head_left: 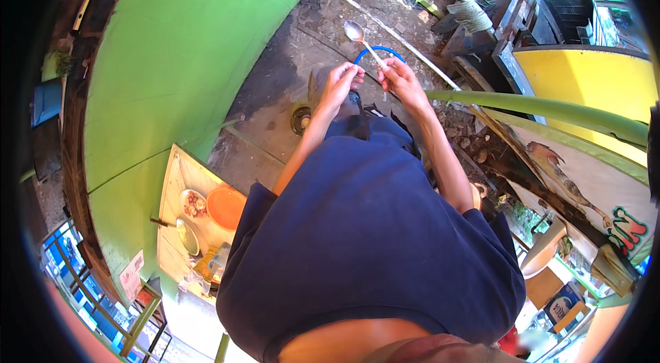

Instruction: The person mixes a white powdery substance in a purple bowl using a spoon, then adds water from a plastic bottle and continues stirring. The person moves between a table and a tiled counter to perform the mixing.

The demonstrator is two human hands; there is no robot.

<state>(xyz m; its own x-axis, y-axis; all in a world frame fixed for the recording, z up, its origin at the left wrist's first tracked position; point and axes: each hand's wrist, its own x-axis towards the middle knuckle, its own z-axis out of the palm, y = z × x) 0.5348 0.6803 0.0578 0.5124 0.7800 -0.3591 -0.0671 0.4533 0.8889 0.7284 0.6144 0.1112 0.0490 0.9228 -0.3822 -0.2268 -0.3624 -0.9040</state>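
Spoon [357, 36] held above wet concrete floor [275, 81] beside green wall [172, 53]

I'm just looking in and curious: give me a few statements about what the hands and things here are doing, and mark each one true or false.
1. The right hand holds a shiny metal spoon by its handle. True.
2. The spoon's bowl points toward the person's body. False: it points away, past the fingers.
3. The left hand is raised close beside the right hand. True.
4. The round orange plate is in the left hand. False: it lies on the pale wooden shelf by the green wall.
5. A blue curved hose shows beyond the hands. True.
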